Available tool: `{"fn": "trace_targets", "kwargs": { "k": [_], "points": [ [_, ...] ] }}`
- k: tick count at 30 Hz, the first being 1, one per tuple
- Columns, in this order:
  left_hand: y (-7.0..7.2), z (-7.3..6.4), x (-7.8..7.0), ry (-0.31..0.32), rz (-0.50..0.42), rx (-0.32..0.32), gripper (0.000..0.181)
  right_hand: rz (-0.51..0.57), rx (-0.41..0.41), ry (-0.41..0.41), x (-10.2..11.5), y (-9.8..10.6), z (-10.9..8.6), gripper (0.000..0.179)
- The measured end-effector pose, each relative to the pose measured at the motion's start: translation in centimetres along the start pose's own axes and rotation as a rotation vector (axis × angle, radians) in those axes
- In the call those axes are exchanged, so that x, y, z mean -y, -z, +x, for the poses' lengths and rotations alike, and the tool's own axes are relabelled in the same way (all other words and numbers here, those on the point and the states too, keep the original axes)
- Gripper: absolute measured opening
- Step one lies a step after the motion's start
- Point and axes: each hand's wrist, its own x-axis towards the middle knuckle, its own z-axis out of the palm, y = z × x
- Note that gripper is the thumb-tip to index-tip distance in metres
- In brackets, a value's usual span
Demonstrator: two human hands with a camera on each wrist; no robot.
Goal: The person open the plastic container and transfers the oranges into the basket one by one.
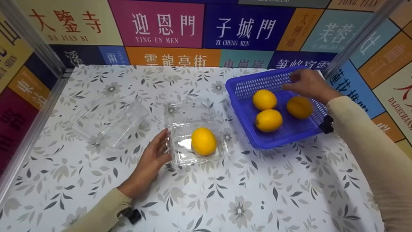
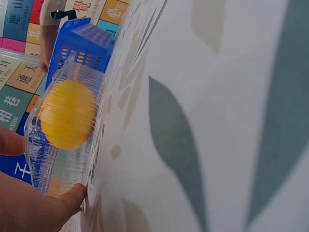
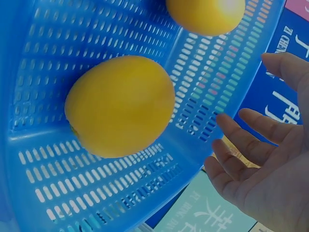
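Observation:
A yellow, lemon-like fruit (image 1: 204, 141) lies in the right part of a clear plastic clamshell box (image 1: 183, 151), whose lid lies folded back. At the box's left side is my left hand (image 1: 151, 161), fingertips and thumb spread apart and touching its edge. In the left wrist view, the box (image 2: 63, 166) shows beyond the thumb and a finger. My right hand (image 1: 310, 84) hovers over the back right of a blue plastic basket (image 1: 239, 119) holding several yellow fruits (image 1: 268, 120). Its fingers curve loosely, holding nothing, apart from the nearest fruit (image 3: 120, 106) in the right wrist view.
A second clear plastic box (image 1: 109, 124) lies to the left on the floral-patterned tabletop (image 1: 239, 209). Behind the table rises a wall of coloured panels with characters (image 1: 161, 27). Metal posts (image 1: 357, 35) stand at the back corners.

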Motion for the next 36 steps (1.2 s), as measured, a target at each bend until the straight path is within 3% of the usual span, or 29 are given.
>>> {"fn": "trace_targets", "kwargs": {
  "k": [20,29,36],
  "points": [
    [-0.1,0.0,-0.1,-0.031,-0.026,0.018,0.087,0.02,0.017,0.155,4.9,-2.0,-1.1,0.081],
    [0.0,0.0,0.0,-0.024,-0.017,0.006,0.089,0.032,0.013,0.254,7.5,-4.1,-2.2,0.073],
    [0.0,0.0,0.0,-0.028,-0.019,0.005,0.088,-0.025,0.016,0.318,9.7,-6.0,-3.0,0.065]
  ]
}}
